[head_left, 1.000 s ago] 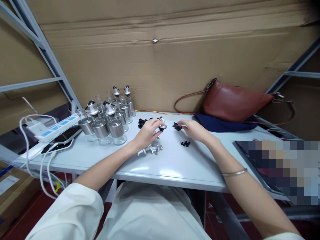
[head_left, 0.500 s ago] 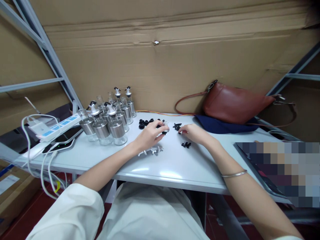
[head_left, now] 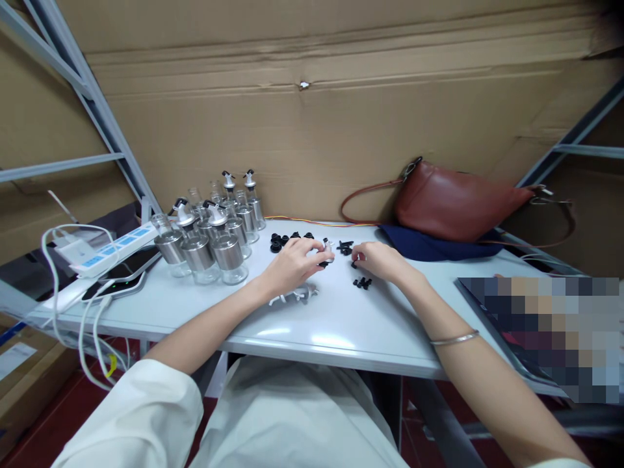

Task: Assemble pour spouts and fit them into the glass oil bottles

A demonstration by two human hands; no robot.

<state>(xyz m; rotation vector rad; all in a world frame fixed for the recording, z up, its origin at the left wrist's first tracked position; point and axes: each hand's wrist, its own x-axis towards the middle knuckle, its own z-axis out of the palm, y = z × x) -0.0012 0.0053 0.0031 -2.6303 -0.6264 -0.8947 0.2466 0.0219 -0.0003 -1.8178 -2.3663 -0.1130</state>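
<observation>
My left hand (head_left: pixel 295 265) grips a silver-white bottle pourer (head_left: pixel 328 249) between thumb and fingers, its black base showing just below. To the right, my right hand (head_left: pixel 377 259) pinches a small black part (head_left: pixel 354 264) above the table. Behind its fingertips lies a cluster of black levers (head_left: pixel 345 247). Just below the hand is a group of small black caps (head_left: pixel 363 283). Several silver-white pourer spouts (head_left: pixel 297 295) lie in front of my left wrist. Round black stoppers (head_left: pixel 276 242) are gathered beyond my left hand, which partly covers them.
Several glass bottles with steel bands (head_left: pixel 199 255) stand at left, some topped with pourers. A power strip (head_left: pixel 119 247) with white cables lies farther left. At right are a brown handbag (head_left: pixel 448 201) on dark blue cloth (head_left: pixel 414 246) and a blurred-out patch. Cardboard (head_left: pixel 312 143) walls the back.
The pourer in my left hand shows more fully and more upright. My right hand has shifted slightly back from the black levers, with a small black part in its fingertips.
</observation>
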